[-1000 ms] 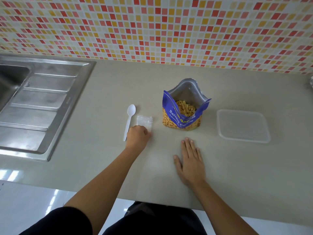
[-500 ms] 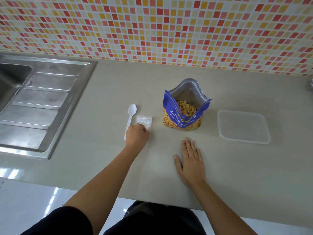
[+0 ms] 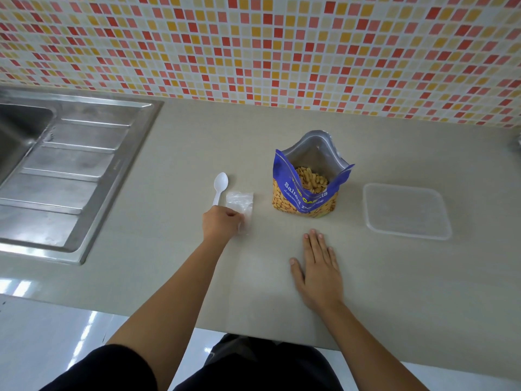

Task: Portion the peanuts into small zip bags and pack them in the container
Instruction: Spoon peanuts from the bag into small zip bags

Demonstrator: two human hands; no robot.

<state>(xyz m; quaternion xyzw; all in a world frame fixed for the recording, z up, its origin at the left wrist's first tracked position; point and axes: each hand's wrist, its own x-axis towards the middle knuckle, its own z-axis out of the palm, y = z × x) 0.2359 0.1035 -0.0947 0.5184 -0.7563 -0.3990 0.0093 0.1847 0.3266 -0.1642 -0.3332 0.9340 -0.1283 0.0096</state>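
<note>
Clear zip bags (image 3: 242, 199) in curled left hand (image 3: 221, 224); right hand (image 3: 318, 268) flat.

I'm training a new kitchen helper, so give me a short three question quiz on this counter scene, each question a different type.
1. True or false: the peanut bag is sealed shut.
2. What lies between the sink and the small zip bags? A) white spoon B) fork C) knife
3. Fill in: the ___ hand lies flat on the counter.
Key: 1 false, it stands open; 2 A; 3 right hand.
</note>
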